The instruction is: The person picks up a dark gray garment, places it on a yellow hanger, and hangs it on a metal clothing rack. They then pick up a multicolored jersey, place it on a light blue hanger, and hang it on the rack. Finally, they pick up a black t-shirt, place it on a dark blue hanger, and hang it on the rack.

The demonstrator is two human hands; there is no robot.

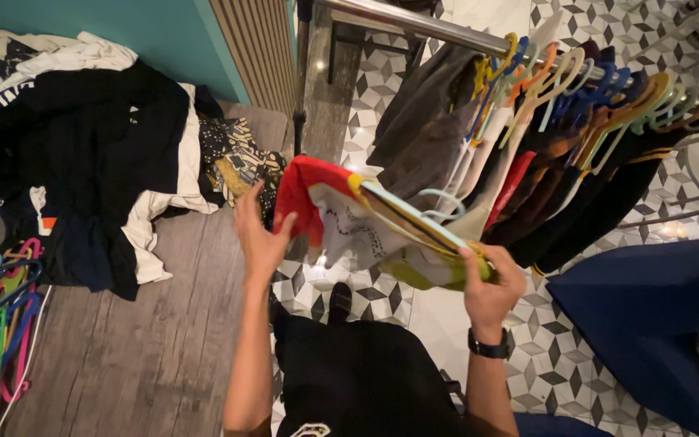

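Seen from above, a person's right hand (491,283), a dark watch (491,348) on its wrist, has its fingers curled tight around the lower edge of a red, white and yellow garment (349,218) that sits on a pale hanger (438,206). The left hand (260,235) is open, fingers spread wide and palm toward the cloth, its fingertips touching the red shoulder without closing on it. The garment hangs between the two hands. Just beyond the fingers, a metal rail (414,23) is crowded with dark clothes on coloured hangers (576,81). Left of the fingers, a clothes pile (82,146) lies on a wooden floor (147,348). With only one hand gripping, the cloth looks likely to slide off its hanger, or the hook may snag neighbouring hangers.
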